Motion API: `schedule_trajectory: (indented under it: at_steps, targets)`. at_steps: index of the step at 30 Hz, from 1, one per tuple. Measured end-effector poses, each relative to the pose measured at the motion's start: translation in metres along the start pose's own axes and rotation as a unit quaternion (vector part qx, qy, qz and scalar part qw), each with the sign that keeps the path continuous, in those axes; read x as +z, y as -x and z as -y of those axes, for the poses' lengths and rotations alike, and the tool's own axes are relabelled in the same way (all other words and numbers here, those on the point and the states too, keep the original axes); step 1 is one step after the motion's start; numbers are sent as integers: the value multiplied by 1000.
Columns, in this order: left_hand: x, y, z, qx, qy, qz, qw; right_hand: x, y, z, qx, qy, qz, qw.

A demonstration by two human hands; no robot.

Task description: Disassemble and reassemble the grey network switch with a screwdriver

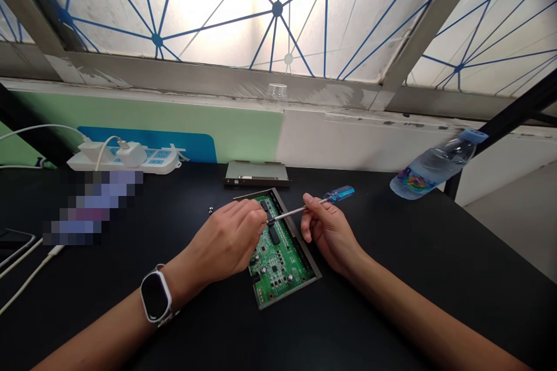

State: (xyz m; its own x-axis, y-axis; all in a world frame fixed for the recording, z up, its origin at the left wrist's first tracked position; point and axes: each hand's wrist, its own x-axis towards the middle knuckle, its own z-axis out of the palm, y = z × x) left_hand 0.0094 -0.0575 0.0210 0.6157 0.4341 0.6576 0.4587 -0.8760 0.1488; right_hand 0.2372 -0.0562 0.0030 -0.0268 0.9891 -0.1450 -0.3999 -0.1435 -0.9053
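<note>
A green circuit board [285,258] lies in a shallow metal tray-like casing [300,243] on the black table. My right hand [333,232] grips a screwdriver [340,193] with a clear blue handle, its fingers on the shaft close to the handle. The shaft slants down to the left over the board. At its tip, the fingers of my left hand [232,237] are pinched together above the board's upper left part. Whatever sits between those fingertips is too small and hidden to tell. The left hand covers part of the board.
Behind the board lies a flat metal cover [256,173]. Small screws [210,210] rest left of it. A water bottle [437,165] leans at the right. A power strip [163,161] with plugs stands back left, cables running forward. A phone [15,240] lies at the left edge.
</note>
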Motion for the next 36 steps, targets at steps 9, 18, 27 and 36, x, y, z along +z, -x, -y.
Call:
schedule_trajectory:
  at_steps: [9,18,27,36]
  targets:
    - [-35,-1,26,-69,-11,7,998,-5,-3,3,-7,-43,-42,998]
    - [-61,29,86,-244,-25,202,948,-1,-1,1,-12,6,-2,1000]
    - [-53,37,94,-269,-25,247,931,-2,-2,-2,-13,14,16,1000]
    - [-51,33,87,-249,-85,257,930,-1,-1,-2,-19,23,24,999]
